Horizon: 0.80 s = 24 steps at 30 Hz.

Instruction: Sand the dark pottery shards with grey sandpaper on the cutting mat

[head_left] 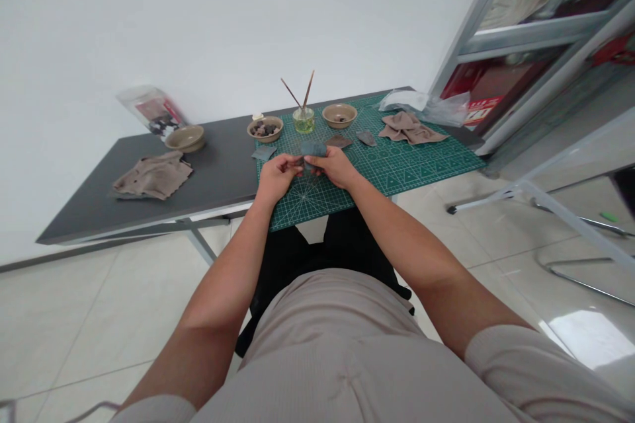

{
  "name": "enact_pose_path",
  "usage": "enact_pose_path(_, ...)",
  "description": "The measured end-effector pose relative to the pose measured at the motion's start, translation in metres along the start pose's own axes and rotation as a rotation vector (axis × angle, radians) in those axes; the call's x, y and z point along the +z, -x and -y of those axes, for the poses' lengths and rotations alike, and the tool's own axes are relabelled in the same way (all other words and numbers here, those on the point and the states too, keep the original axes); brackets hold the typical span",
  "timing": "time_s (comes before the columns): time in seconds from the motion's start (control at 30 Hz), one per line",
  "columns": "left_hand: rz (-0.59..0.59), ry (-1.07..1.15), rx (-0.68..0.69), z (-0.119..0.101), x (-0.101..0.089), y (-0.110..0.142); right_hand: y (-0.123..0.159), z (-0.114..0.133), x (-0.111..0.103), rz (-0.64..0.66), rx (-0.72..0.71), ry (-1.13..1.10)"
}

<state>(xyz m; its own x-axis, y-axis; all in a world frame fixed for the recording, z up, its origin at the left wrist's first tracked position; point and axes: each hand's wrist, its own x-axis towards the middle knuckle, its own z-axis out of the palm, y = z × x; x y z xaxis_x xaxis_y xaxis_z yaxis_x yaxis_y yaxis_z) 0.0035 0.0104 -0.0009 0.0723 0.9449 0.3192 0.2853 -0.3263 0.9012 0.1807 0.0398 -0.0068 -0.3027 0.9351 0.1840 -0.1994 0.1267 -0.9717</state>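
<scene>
Two-handed grip: met above the green mat (411, 162).
Right hand (338, 168): clasped the grey sheet (313, 147), thumb uppermost.
Left hand (278, 176): bent close at the sheet's left edge; could not be told whether grasping.
Grey sheet: lay between both hands, nearer the right; showed no clear long axis.
Brush jar (303, 122): stood beyond the sheet, blocking the way forward.
Pebble bowl (269, 138): sat left of the jar.

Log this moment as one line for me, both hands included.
right hand: holding grey sheet | left hand: beside it, grip unclear | green mat: under both hands | thin sticks: leaning in jar
</scene>
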Motion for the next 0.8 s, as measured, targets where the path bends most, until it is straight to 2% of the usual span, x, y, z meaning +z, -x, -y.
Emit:
enact_pose_path(0.27, -0.051, -0.342, 0.111, -0.0007, 0.0008, 0.0045, -0.0026, -0.0033, 0.0013, 0.022, -0.028, 0.139)
enact_pose_path(0.4, -0.037, -0.443, 0.173, -0.0015, 0.0023, 0.0039, -0.0048, -0.0031, 0.0019, 0.017, -0.028, 0.225)
enact_pose_path(0.63, -0.068, -0.423, 0.146, -0.0033, 0.0029, 0.0037, -0.0037, 0.0053, 0.0074, 0.038, 0.085, 0.176)
enact_pose_path(0.8, -0.098, -0.312, 0.071, -0.0020, 0.0015, 0.0039, -0.0032, 0.0051, 0.0078, 0.019, 0.082, 0.120)
